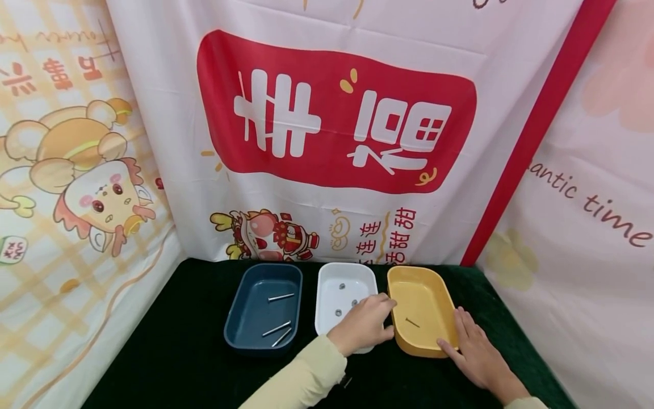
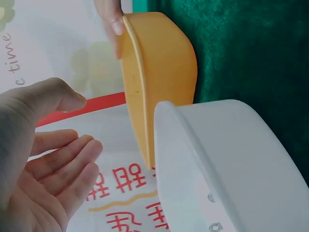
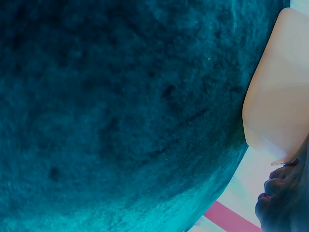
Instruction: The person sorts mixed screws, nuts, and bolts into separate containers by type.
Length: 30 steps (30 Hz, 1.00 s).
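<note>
In the head view my left hand [image 1: 364, 322] is over the white tray [image 1: 328, 278], its fingertips by the yellow tray's left rim. The left wrist view shows its fingers [image 2: 72, 159] loosely bent and holding nothing. My right hand [image 1: 477, 349] rests along the right side of the yellow tray [image 1: 421, 284], the fingers fairly straight and the thumb at the near right corner. A single small screw [image 1: 412, 322] lies inside the yellow tray. Several small metal nuts [image 1: 339, 312] lie in the white tray, partly hidden by my left hand.
A dark blue tray [image 1: 236, 318] with 3 long bolts [image 1: 276, 329] stands at the left. Near my left sleeve [image 1: 311, 369], a small dark piece [image 1: 348, 383] lies on the green cloth [image 1: 194, 335]. Printed curtains [image 1: 332, 227] hang behind the trays.
</note>
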Available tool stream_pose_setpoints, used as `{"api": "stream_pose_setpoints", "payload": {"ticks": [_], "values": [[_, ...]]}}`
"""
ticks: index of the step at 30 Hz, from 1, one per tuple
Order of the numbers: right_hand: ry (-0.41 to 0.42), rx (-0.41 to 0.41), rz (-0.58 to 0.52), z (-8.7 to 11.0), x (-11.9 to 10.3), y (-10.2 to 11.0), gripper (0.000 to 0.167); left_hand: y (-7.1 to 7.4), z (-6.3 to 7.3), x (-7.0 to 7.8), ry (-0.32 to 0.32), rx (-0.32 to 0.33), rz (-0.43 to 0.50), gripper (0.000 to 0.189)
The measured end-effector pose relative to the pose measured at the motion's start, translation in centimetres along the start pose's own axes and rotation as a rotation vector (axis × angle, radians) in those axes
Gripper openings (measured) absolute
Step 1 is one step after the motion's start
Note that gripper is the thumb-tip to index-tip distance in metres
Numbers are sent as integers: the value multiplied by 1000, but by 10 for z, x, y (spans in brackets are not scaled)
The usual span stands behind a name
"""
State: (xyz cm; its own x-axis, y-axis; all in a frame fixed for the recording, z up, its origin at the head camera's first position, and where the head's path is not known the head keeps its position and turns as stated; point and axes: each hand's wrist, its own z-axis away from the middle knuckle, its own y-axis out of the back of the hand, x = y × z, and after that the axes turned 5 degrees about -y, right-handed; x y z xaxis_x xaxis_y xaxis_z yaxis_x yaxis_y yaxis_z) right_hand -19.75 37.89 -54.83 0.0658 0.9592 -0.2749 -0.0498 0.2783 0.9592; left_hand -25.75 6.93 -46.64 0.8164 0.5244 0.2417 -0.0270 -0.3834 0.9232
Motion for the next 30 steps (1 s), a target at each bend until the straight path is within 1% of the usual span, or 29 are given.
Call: {"api": "stream_pose_setpoints", "payload": {"ticks": [2, 8, 17, 20, 24, 26, 30], "values": [[3, 4, 1, 0, 0, 0, 103, 6, 7, -1, 8, -14, -8, 44], [4, 13, 11, 0, 2, -1, 103, 23, 30, -3, 24, -40, 18, 44], [-10, -15, 0, 0, 0, 0, 105, 38, 64, -6, 15, -93, 58, 38], [-12, -13, 3, 0, 0, 0, 105, 41, 73, -5, 27, -114, 86, 33], [-10, -8, 1, -1, -1, 0, 105, 40, 85, -4, 70, -163, 132, 31], [-8, -7, 0, 0, -1, 0, 104, 38, 90, -4, 93, -187, 146, 30], [-3, -2, 6, 0, -1, 0, 104, 29, 99, -7, 129, -214, 173, 23]]}}
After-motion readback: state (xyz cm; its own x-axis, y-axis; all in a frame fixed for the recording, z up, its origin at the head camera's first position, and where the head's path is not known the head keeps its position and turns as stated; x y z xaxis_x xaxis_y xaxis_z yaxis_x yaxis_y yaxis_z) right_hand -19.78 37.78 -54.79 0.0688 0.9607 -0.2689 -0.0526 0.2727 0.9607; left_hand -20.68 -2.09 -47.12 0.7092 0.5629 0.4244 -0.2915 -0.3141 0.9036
